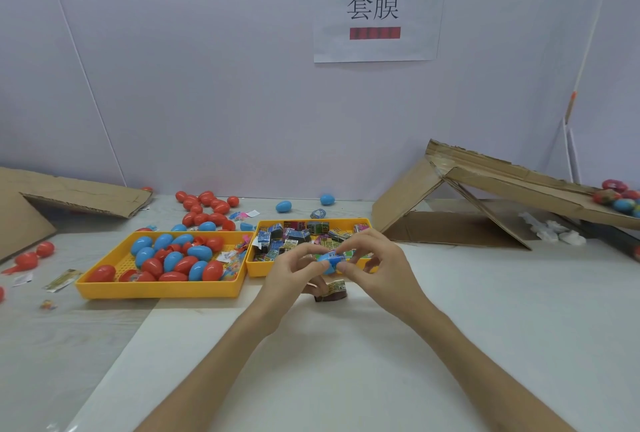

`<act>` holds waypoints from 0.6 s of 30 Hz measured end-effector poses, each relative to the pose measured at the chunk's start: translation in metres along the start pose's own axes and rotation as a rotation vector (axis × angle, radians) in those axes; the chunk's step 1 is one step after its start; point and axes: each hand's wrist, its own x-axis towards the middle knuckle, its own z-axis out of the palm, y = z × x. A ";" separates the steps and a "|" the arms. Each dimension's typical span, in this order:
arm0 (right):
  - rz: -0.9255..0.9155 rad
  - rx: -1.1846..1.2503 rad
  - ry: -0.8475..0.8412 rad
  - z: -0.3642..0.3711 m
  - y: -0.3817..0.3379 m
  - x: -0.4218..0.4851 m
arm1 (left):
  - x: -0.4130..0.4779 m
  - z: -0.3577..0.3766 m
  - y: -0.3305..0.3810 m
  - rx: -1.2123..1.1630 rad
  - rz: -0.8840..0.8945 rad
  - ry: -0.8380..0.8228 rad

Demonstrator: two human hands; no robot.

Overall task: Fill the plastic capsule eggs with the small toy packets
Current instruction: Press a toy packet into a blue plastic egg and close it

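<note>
Both hands meet over the table's middle around a blue capsule egg. My left hand grips it from the left; my right hand pinches its right side, where a small packet shows at the opening. Just below the hands, a folded toy packet lies on the table. A yellow tray on the left holds several red and blue eggs. Touching it on the right, a second yellow tray holds several small toy packets.
Loose red eggs and two blue eggs lie behind the trays. A cardboard ramp at the right carries finished eggs. Flat cardboard stands at the left, with stray eggs and wrappers nearby.
</note>
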 end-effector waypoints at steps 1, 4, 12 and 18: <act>0.008 0.012 -0.003 0.000 0.000 0.000 | 0.000 -0.001 0.001 -0.028 -0.012 -0.002; 0.045 0.084 -0.011 0.000 -0.001 0.000 | 0.000 -0.002 0.003 -0.135 -0.059 -0.035; -0.133 -0.065 0.153 0.002 0.004 -0.001 | -0.002 -0.002 0.007 -0.386 -0.150 -0.152; -0.238 -0.136 0.170 0.008 0.009 -0.003 | -0.003 -0.001 0.006 -0.493 -0.187 -0.256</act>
